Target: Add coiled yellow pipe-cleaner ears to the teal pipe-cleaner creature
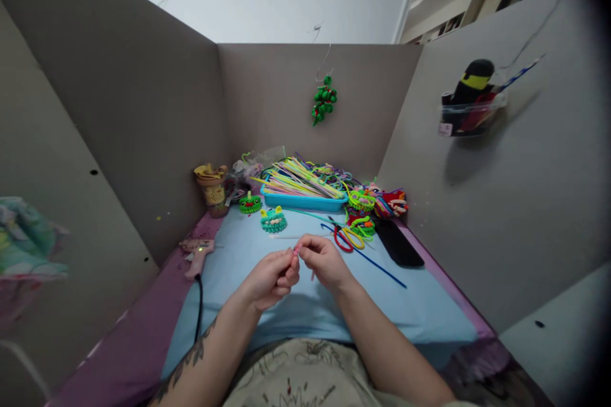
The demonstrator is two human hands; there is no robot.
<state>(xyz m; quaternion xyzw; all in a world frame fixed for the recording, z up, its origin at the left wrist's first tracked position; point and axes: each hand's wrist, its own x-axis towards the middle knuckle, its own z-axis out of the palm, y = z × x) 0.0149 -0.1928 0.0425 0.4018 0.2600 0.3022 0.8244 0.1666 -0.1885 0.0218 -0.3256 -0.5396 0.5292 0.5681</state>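
Observation:
My left hand (272,276) and my right hand (322,261) meet over the middle of the blue mat (420,311), fingertips pinched together on a small pink piece (296,249) that is too small to make out. Just beyond the hands lies a teal woven figure (273,220) and a green one (250,204). A blue tray (305,201) heaped with coloured pipe cleaners stands at the back of the mat. Loose red, yellow and green pipe cleaners (354,233) and a long blue one (382,270) lie to the right of my right hand.
A pink glue gun (196,253) with a black cord rests at the left edge. A brown cup (212,187) stands back left, a black flat object (398,243) on the right. Grey partition walls enclose the desk; a green bead ornament (324,100) hangs on the back wall, and a clear holder (470,111) on the right one.

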